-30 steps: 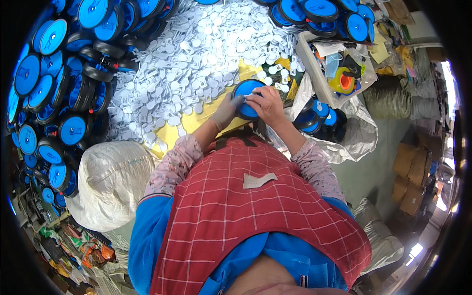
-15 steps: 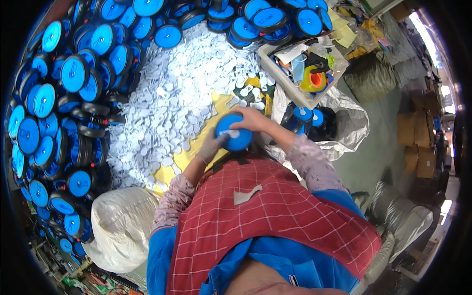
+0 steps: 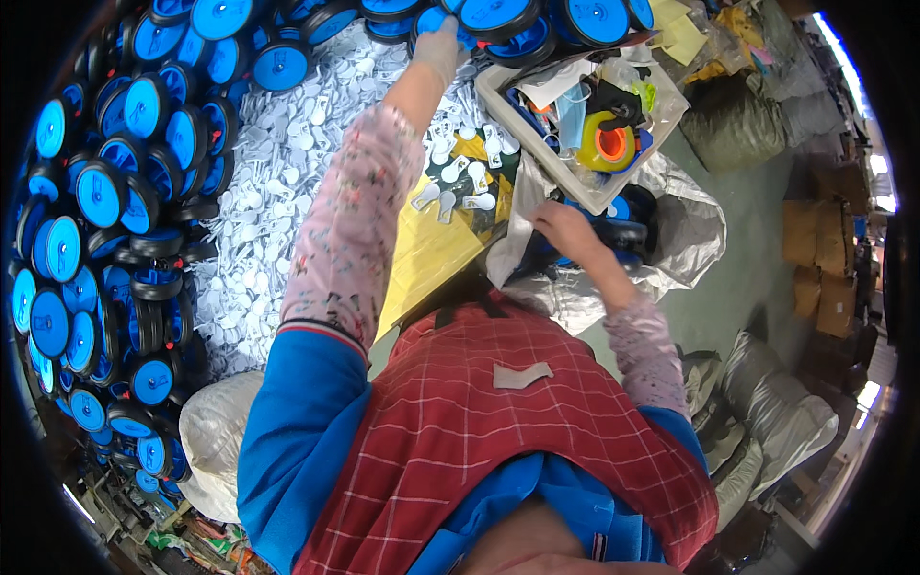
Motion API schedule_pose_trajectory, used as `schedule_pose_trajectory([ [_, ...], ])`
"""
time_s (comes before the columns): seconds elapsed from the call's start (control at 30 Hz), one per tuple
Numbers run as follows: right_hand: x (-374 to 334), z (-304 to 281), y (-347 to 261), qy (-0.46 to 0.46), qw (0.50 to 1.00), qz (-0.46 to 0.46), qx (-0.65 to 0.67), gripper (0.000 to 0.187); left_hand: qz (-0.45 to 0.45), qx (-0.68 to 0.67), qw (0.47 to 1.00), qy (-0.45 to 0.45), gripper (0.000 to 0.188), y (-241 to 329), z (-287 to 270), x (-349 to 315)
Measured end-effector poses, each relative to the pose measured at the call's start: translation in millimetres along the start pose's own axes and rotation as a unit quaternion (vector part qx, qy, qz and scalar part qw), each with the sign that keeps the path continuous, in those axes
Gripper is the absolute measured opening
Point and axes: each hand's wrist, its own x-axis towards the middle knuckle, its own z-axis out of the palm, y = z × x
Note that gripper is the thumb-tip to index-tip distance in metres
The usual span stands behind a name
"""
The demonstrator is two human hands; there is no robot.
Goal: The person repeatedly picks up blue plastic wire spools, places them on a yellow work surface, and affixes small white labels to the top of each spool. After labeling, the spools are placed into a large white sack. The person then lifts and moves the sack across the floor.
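Note:
My left hand (image 3: 437, 53), in a pale glove, is stretched far forward to the pile of black-rimmed blue wheels (image 3: 597, 17). Its fingers close on a blue wheel (image 3: 427, 19) at the pile's near edge; the grip is partly hidden. My right hand (image 3: 567, 233) is bare and holds nothing, its fingers loosely bent and apart beside the mouth of a white woven sack (image 3: 700, 225). Inside that sack lie several blue wheels (image 3: 623, 233). Between my arms, white paddle-shaped plastic pieces (image 3: 448, 203) lie on a yellow sheet (image 3: 426, 257).
A great heap of white plastic pieces (image 3: 273, 172) covers the work surface, with stacked wheels (image 3: 101, 195) along its left. A pale bin (image 3: 599, 196) of mixed items, including a yellow-and-orange roll (image 3: 610, 142), stands above the sack. Brown cardboard boxes (image 3: 815, 235) are at the right.
Both hands held a blue wheel together before; now they are apart. My left hand has moved forward to the wheel pile, and my right hand has moved right to the sack, without a wheel.

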Motion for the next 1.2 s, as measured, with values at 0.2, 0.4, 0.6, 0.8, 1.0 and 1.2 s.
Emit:
schedule_pose_trajectory([
  [0.2, 93.8, 78.6, 13.4, 0.055, 0.991, -0.095, -0.077, 0.038, -0.07, -0.197, 0.978, 0.004, 0.037, -6.8, 29.9, 33.0],
  [0.4, 112.4, 101.3, 35.4, 0.117, 0.977, -0.155, -0.086, 0.035, -0.011, -0.151, 0.981, -0.118, 0.035, -12.7, 15.7, -20.3],
  [0.6, 50.6, 130.0, -1.1, 0.041, 0.975, -0.215, -0.029, 0.036, -0.013, 0.075, 0.994, -0.076, 0.049, -15.0, -86.3, -213.1],
  [0.8, 45.5, 166.1, -37.9, -0.04, 0.991, -0.124, -0.037, 0.048, -0.083, 0.024, 0.996, 0.023, 0.04, -76.0, -177.4, -358.7],
  [1.0, 37.3, 161.7, -28.3, 0.103, 0.987, -0.068, -0.099, 0.051, -0.077, 0.182, 0.977, 0.083, 0.048, -141.2, -211.1, -382.0],
  [1.2, 26.0, 110.0, -100.0, 0.196, 0.972, 0.034, 0.127, 0.04, 0.137, 0.492, 0.847, 0.147, 0.051, -121.4, -228.0, -372.2],
])
